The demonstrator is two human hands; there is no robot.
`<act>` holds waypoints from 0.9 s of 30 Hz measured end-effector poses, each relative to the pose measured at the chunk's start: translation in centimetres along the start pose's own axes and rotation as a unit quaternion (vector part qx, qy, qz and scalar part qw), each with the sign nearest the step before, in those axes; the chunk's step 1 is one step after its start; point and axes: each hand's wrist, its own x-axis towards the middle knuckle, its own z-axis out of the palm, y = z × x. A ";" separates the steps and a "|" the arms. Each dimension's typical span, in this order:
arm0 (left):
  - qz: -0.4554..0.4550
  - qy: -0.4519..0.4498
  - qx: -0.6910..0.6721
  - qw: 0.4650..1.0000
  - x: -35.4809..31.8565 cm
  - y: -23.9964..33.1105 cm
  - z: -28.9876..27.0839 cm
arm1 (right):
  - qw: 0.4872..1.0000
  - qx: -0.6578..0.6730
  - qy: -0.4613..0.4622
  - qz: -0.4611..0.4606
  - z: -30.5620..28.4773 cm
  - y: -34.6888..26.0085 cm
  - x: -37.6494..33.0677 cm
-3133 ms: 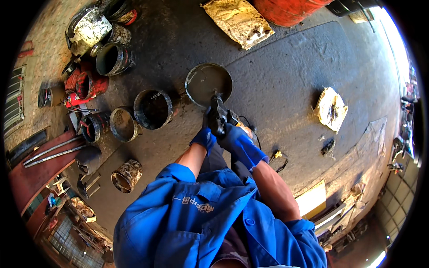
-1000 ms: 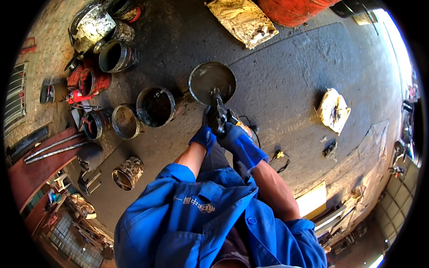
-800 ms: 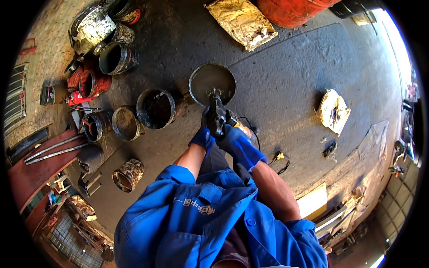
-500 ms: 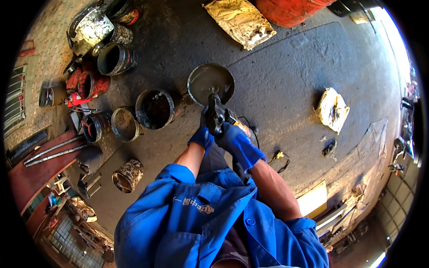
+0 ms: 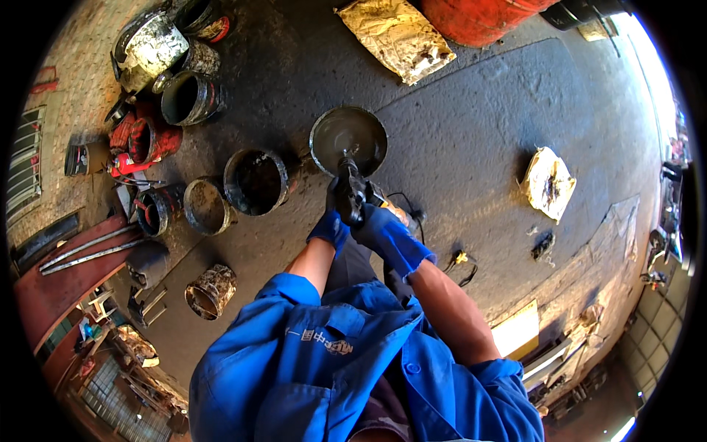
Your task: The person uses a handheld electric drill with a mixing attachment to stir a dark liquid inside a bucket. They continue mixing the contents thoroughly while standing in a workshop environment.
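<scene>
Both my hands, in blue gloves, grip a dark handheld power mixer (image 5: 349, 194). My left hand (image 5: 331, 221) is closed on its left side, and my right hand (image 5: 381, 227) is wrapped round its right rear part. The tool's front end reaches down into a round bucket (image 5: 315, 153) of grey-brown liquid. Ripples ring the spot where the shaft enters; whatever sits below the surface is hidden. A black cord (image 5: 422, 234) runs along the floor at the tool's right.
Left of the bucket stand a black-lined bucket (image 5: 227, 193), a smaller mud-coated bucket (image 5: 188, 208) and several dirty pails. A crumpled yellowish sack (image 5: 394, 37) lies ahead, near a red drum (image 5: 471, 18). To the right lies an opened pale bag (image 5: 549, 184).
The mixer's front end has shifted slightly left and toward me in the bucket, and both hands have moved a little with it. The ripples in the liquid look different.
</scene>
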 end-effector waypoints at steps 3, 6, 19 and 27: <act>0.072 0.243 -0.067 0.965 -1.8 -1.6 2.0 | 0.999 0.026 -0.017 0.041 0.3 0.2 -0.3; 0.051 0.306 -0.027 0.950 -1.4 -1.7 3.6 | 0.998 -0.019 0.001 0.054 0.3 0.2 -0.4; 0.076 0.078 -0.135 0.985 0.2 -2.0 0.7 | 0.997 -0.015 -0.033 0.069 -0.5 -0.5 -0.7; 0.107 0.438 -0.059 0.891 -1.9 -2.7 2.6 | 0.997 -0.003 -0.001 0.075 -0.1 -0.3 -0.4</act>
